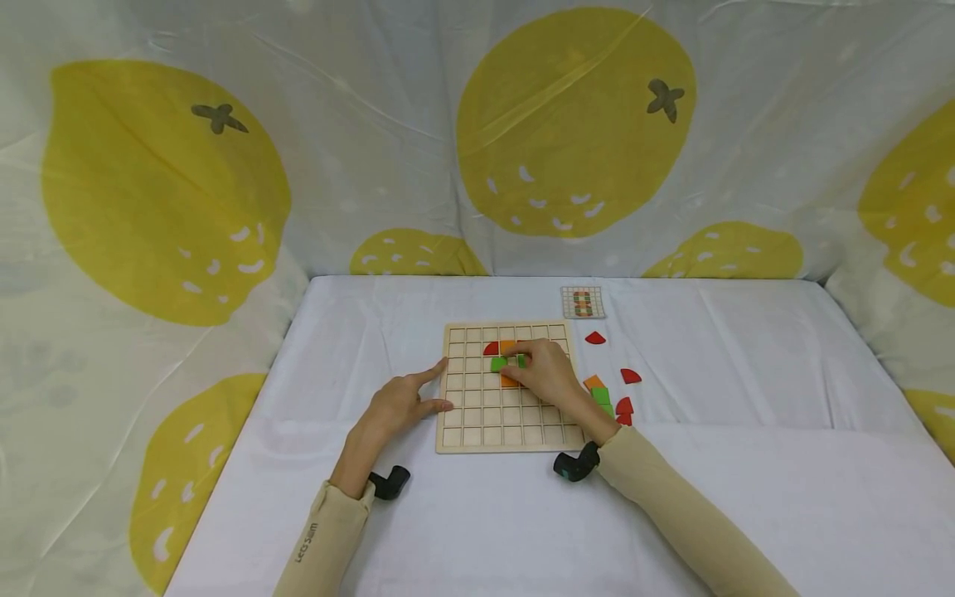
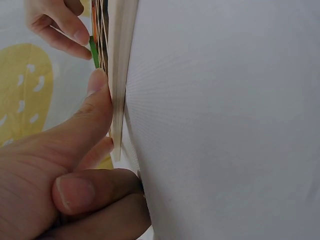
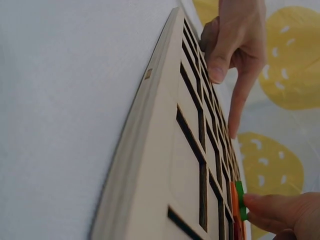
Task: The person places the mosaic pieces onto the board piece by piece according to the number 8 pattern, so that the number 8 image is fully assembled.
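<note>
A wooden grid board (image 1: 462,431) lies on the white-covered table. My left hand (image 1: 395,406) rests at its left edge, thumb and index finger spread apart along the rim. Over the upper middle of the grid, my right hand (image 1: 548,373) pinches a green square tile (image 3: 240,200) between thumb and fingers. Close to those fingertips, a red quarter-round tile (image 1: 491,349), an orange tile (image 1: 507,346), another green tile (image 1: 498,364) and a lower orange tile (image 1: 509,381) sit on the board. The right hand partly hides this group.
Behind the board's right corner lies a small pattern card (image 1: 583,303). To the right are loose red pieces (image 1: 630,376), a red piece (image 1: 595,337) farther back, an orange tile (image 1: 593,382) and green tiles (image 1: 600,396). A lemon-print cloth (image 1: 373,166) hangs behind the table.
</note>
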The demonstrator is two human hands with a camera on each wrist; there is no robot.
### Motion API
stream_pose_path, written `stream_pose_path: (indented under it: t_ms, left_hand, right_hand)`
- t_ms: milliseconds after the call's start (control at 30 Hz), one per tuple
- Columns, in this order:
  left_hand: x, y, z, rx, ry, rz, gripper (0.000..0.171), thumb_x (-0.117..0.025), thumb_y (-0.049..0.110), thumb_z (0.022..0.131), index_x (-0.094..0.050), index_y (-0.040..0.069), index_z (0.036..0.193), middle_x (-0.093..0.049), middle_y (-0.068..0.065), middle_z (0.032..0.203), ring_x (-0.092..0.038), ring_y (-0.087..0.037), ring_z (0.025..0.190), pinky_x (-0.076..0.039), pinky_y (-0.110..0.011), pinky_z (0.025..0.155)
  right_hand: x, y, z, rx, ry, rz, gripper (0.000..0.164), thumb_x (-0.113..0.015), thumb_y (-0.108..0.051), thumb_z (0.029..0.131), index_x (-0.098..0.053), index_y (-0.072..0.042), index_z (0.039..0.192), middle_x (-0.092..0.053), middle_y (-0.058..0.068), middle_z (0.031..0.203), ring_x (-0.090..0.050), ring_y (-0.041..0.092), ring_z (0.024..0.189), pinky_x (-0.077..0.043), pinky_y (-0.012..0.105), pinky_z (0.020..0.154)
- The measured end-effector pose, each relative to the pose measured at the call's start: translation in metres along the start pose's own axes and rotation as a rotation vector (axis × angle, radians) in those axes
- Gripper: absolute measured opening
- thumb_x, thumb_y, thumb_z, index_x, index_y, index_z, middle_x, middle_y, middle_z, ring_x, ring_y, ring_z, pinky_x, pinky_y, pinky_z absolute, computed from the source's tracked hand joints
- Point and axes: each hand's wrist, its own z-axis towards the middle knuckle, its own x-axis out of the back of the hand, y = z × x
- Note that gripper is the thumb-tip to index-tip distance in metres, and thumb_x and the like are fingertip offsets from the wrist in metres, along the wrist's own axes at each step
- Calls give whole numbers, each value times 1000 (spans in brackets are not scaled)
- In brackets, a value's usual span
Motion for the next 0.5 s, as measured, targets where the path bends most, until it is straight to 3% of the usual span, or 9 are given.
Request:
stream_pose_path:
  t_ms: [500]
  left_hand:
    - [0,-1,0,-15,3,-5,84,-75,44,91,-35,24,162,-50,-1,59,-40,-13,60,-37,-29,62]
  right_hand:
    - [-5,2,4,-25,11,11,26,-84,-24,89,-81,-9,110,-43,-2,59,-41,13,60,-31,26,58]
